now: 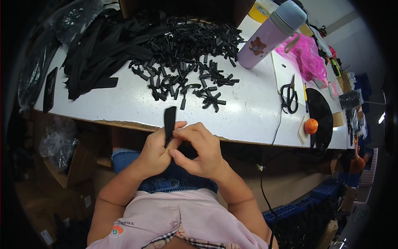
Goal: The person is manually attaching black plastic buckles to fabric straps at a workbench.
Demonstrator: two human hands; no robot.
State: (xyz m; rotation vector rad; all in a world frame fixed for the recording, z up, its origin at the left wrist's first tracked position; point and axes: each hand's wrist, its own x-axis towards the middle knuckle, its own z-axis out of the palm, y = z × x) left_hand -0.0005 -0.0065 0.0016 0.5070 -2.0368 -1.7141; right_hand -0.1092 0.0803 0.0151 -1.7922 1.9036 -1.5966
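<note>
While both hands meet at centre frame, low: left hand pinches the black strap; right hand closes on its lower end.
Strap: light, limp, likely easy to grip; best held near the end.
Bench: loose black clips heaped above.

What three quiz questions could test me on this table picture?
1. True or false: both hands hold the black strap.
2. Which lies right of the bottle: A scissors, B phone?
3. What colour is the ball near the table edge?

Key: 1 true, the left hand and right hand pinch it with their fingers. 2 A. 3 orange.
</note>
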